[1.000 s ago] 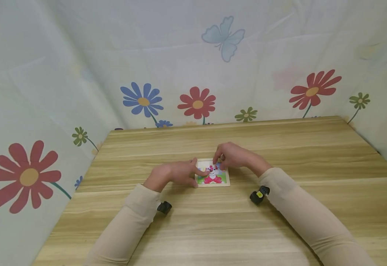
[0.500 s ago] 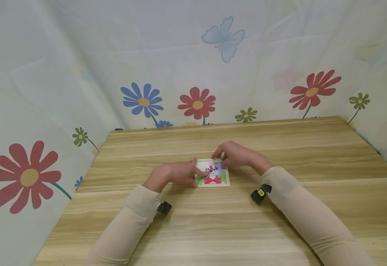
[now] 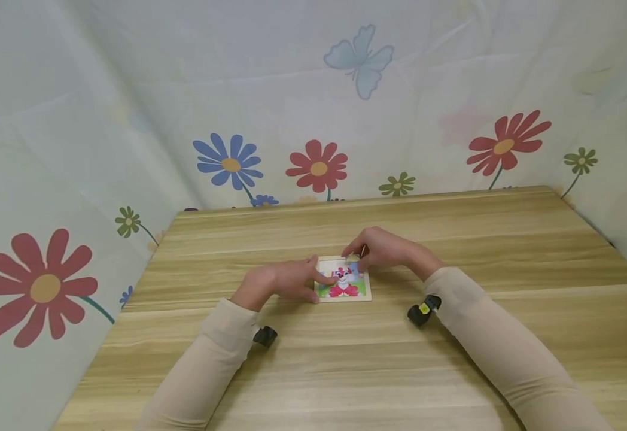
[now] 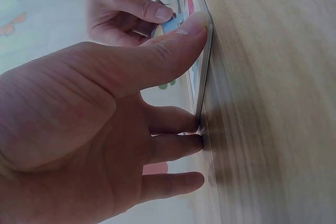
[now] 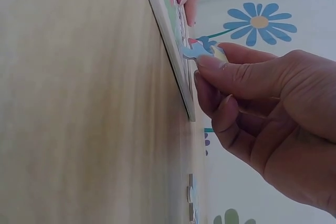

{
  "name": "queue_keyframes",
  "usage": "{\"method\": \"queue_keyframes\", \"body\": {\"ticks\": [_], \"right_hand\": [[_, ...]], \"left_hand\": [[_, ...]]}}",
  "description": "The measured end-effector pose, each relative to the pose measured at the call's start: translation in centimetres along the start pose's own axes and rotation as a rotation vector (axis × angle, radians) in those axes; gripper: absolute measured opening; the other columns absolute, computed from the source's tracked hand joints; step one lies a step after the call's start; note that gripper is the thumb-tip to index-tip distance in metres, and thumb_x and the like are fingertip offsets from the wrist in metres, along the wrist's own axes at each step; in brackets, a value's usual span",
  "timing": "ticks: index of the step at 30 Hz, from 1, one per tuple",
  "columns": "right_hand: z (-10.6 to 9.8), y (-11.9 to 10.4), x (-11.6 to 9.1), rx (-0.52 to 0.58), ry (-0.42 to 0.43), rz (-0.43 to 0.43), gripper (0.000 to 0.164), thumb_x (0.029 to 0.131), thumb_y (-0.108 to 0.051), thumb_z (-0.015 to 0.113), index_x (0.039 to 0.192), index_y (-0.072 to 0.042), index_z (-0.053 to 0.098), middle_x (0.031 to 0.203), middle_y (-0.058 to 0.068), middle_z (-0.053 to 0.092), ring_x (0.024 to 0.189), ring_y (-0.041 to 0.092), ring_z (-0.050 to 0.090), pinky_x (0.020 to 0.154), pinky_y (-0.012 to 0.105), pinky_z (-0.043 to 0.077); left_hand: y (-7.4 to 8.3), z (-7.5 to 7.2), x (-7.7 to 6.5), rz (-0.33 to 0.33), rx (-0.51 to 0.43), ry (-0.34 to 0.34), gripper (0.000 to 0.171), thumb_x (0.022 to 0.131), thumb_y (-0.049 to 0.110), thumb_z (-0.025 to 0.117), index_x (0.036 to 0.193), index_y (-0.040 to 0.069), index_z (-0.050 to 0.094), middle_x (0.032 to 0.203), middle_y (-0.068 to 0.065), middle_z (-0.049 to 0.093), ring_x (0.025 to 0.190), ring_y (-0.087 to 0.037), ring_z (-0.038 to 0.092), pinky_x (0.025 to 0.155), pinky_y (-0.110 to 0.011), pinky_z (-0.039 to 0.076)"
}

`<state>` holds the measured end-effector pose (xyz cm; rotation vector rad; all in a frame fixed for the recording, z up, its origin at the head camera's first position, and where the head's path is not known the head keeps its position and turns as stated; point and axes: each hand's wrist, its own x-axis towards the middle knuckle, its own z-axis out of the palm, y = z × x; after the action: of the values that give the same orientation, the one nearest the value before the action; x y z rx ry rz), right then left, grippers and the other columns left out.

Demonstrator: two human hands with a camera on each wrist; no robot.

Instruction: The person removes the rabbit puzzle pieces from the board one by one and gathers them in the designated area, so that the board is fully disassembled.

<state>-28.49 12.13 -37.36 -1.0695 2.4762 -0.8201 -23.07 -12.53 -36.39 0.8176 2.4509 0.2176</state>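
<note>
A small square jigsaw puzzle point(image 3: 344, 291) with a pink and white cartoon animal lies in a pale wooden frame point(image 3: 370, 293) on the table. My left hand point(image 3: 290, 280) rests at the frame's left side, one finger reaching over the picture. In the left wrist view its thumb presses the board, and straight fingers touch the edge and tabletop. Above the puzzle's upper right part, my right hand point(image 3: 384, 248) pinches a blue puzzle piece point(image 5: 195, 50) with a yellowish patch between thumb and fingers. The piece is tilted, and the fingers cover part of it.
Wood-grain table point(image 3: 313, 371) under both arms. Another thin piece point(image 5: 192, 198) lies on it beyond the frame in the right wrist view, seen edge-on. A flower-printed curtain point(image 3: 270, 90) hangs behind and at both sides. Small black cameras point(image 3: 423, 310) are worn at the wrists.
My right hand has lifted slightly and tilted the pinched piece, with its fingertips shifting a little toward the frame's far edge. The left hand has stayed in place on the frame.
</note>
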Motion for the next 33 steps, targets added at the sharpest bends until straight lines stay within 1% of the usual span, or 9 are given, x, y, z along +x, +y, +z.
{"method": "queue_keyframes", "body": {"ticks": [5,7,11,14,16,19,22,28,33], "right_hand": [[-0.7,0.6,-0.7,0.020,0.023,-0.020,0.036,0.087,-0.003,0.076,0.123,-0.004,0.072,0.109,0.004,0.072,0.091,0.021,0.062,0.081,0.033,0.054],[-1.3,1.2,-1.5,0.040,0.045,-0.017,0.036,0.088,-0.002,0.076,0.124,-0.004,0.071,0.113,0.007,0.071,0.094,0.022,0.064,0.082,0.034,0.054],[-2.7,2.9,-3.9,0.078,0.096,0.008,0.037,0.089,-0.002,0.075,0.125,-0.003,0.070,0.121,0.013,0.069,0.099,0.024,0.064,0.084,0.037,0.055],[-3.7,4.5,-6.0,0.083,0.135,0.042,0.037,0.090,-0.003,0.073,0.126,-0.001,0.068,0.123,0.016,0.067,0.102,0.026,0.064,0.086,0.038,0.054],[-4.4,5.5,-7.4,0.090,0.156,0.081,0.037,0.090,-0.001,0.073,0.126,-0.001,0.068,0.123,0.017,0.067,0.102,0.027,0.064,0.086,0.038,0.054],[-5.2,7.0,-9.2,0.060,0.176,0.127,0.037,0.089,-0.002,0.074,0.125,-0.001,0.069,0.118,0.014,0.069,0.100,0.027,0.062,0.084,0.037,0.052],[-5.7,8.3,-10.4,0.017,0.179,0.168,0.036,0.088,-0.004,0.076,0.124,-0.002,0.070,0.113,0.009,0.070,0.098,0.026,0.060,0.083,0.036,0.052],[-6.2,9.8,-11.3,0.002,0.145,0.194,0.034,0.086,-0.005,0.079,0.119,-0.005,0.073,0.112,0.008,0.071,0.100,0.027,0.060,0.089,0.043,0.051],[-6.2,9.7,-11.2,-0.001,0.099,0.194,0.033,0.086,-0.005,0.079,0.119,-0.005,0.074,0.110,0.007,0.071,0.099,0.026,0.061,0.087,0.042,0.052]], "left_hand": [[0.1,0.1,0.0,-0.005,0.002,-0.003,0.054,0.097,0.030,0.066,0.148,0.033,0.049,0.163,-0.024,0.013,0.150,-0.031,0.019,0.118,-0.042,0.025],[0.2,0.1,0.1,0.000,0.004,-0.003,0.053,0.098,0.030,0.066,0.148,0.033,0.049,0.163,-0.024,0.014,0.150,-0.030,0.019,0.119,-0.042,0.024],[0.5,0.1,0.1,0.003,0.010,-0.001,0.053,0.097,0.030,0.066,0.148,0.034,0.049,0.163,-0.023,0.014,0.151,-0.030,0.016,0.120,-0.043,0.022],[0.6,0.0,0.1,-0.007,0.004,0.003,0.053,0.097,0.029,0.067,0.147,0.033,0.050,0.164,-0.022,0.013,0.151,-0.030,0.016,0.120,-0.042,0.021],[0.5,0.0,0.0,-0.010,-0.006,0.008,0.053,0.097,0.028,0.068,0.147,0.032,0.051,0.163,-0.023,0.014,0.151,-0.030,0.016,0.120,-0.042,0.021],[0.3,0.0,-0.2,-0.017,-0.013,0.011,0.053,0.097,0.027,0.068,0.147,0.032,0.051,0.164,-0.023,0.014,0.151,-0.030,0.017,0.120,-0.042,0.022],[0.2,0.0,-0.3,-0.023,-0.011,0.011,0.054,0.096,0.028,0.068,0.147,0.033,0.051,0.164,-0.022,0.013,0.151,-0.030,0.017,0.119,-0.041,0.022],[0.1,0.0,-0.2,-0.021,-0.018,0.016,0.054,0.096,0.028,0.069,0.147,0.032,0.051,0.164,-0.022,0.014,0.151,-0.029,0.018,0.119,-0.041,0.023],[0.2,0.0,-0.2,-0.030,-0.027,0.020,0.054,0.095,0.028,0.070,0.146,0.033,0.052,0.164,-0.021,0.015,0.151,-0.029,0.019,0.119,-0.041,0.023]]}}
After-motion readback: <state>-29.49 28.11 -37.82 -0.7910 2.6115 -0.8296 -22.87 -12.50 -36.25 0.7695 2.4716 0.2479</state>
